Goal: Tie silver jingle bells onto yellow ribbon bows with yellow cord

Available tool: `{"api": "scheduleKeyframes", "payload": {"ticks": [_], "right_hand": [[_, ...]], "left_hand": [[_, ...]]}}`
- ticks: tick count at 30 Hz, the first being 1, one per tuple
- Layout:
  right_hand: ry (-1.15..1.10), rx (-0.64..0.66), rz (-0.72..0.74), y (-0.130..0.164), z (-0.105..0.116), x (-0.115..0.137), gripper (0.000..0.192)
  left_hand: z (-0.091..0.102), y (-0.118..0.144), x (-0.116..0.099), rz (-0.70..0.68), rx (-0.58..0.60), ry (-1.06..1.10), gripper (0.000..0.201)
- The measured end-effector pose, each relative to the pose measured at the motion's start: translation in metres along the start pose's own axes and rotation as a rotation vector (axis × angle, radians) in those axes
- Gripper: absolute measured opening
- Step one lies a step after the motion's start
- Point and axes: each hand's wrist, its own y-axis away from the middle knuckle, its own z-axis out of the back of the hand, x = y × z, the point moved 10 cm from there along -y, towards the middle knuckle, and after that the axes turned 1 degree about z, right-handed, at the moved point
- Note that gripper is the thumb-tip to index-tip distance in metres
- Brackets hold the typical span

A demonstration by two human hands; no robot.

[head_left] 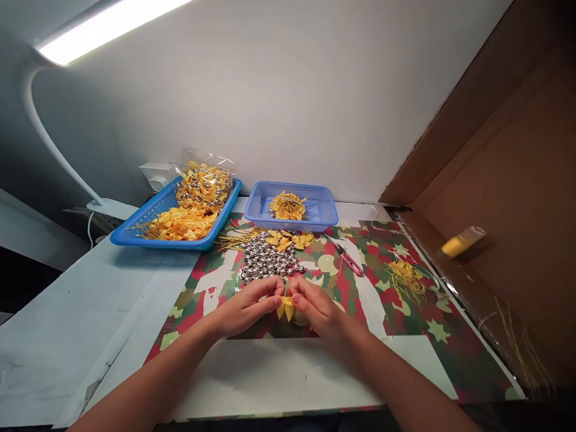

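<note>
Table (67,324): two baskets (315,207), one bow (286,308)

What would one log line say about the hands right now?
left hand: pinching yellow bow | right hand: pinching same bow | silver bells: piled just beyond

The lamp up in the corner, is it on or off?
On. The lamp bar glows bright white along its whole length, and its light falls on the wall just below it.
</note>
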Motion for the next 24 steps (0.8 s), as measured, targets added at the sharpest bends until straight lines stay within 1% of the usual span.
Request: {"api": "scheduleKeyframes", "payload": {"ticks": [1, 2, 3, 4, 5, 6, 7, 8, 9, 10, 11, 13, 15, 17, 21, 24], "right_hand": [[0.018, -0.066, 0.014, -0.001, 0.008, 0.001, 0.023], [0.047, -0.155, 0.024, -0.002, 0.018, 0.0, 0.02], [0.086, -0.258, 0.025, -0.001, 0.031, -0.001, 0.019], [0.141, -0.361, 0.021, 0.0, 0.044, -0.002, 0.02], [0.21, -0.448, 0.013, 0.001, 0.055, -0.004, 0.021], [0.293, -0.51, 0.004, 0.002, 0.064, -0.006, 0.022], [0.385, -0.543, -0.001, 0.001, 0.07, -0.008, 0.023], [0.477, -0.549, -0.003, 0.0, 0.072, -0.009, 0.025], [0.561, -0.53, -0.009, -0.003, 0.072, -0.011, 0.026], [0.631, -0.494, -0.025, -0.007, 0.07, -0.014, 0.029], [0.684, -0.447, -0.052, -0.011, 0.066, -0.018, 0.03], [0.751, -0.351, -0.114, -0.019, 0.059, -0.025, 0.033], [0.782, -0.282, -0.156, -0.024, 0.052, -0.029, 0.034], [0.794, -0.25, -0.177, -0.027, 0.049, -0.031, 0.035], [0.794, -0.262, -0.163, -0.03, 0.05, -0.03, 0.038], [0.804, -0.282, -0.139, -0.029, 0.052, -0.029, 0.039]], "left_hand": [[0.015, 0.0, 0.0, -0.017, -0.099, -0.034, 0.035], [0.036, 0.003, -0.001, -0.037, -0.241, -0.084, 0.033], [0.064, 0.01, -0.004, -0.062, -0.446, -0.16, 0.031], [0.097, 0.026, -0.011, -0.088, -0.726, -0.273, 0.027], [0.125, 0.047, -0.018, -0.075, -0.985, -0.41, 0.024], [0.143, 0.064, -0.024, -0.033, -1.174, -0.574, 0.021], [0.155, 0.072, -0.028, 0.032, -1.255, -0.73, 0.021], [0.164, 0.072, -0.026, 0.116, -1.245, -0.849, 0.025], [0.172, 0.074, -0.022, 0.189, -1.245, -0.91, 0.03], [0.176, 0.073, -0.017, 0.24, -1.211, -0.937, 0.035], [0.177, 0.071, -0.012, 0.268, -1.178, -0.947, 0.038], [0.173, 0.066, -0.008, 0.249, -1.149, -0.953, 0.04], [0.162, 0.06, -0.012, 0.17, -1.137, -0.984, 0.038], [0.147, 0.052, -0.019, 0.094, -1.112, -1.022, 0.032], [0.116, 0.034, -0.027, -0.001, -0.975, -1.073, 0.024], [0.093, 0.021, -0.029, -0.081, -0.849, -1.089, 0.022]]}}
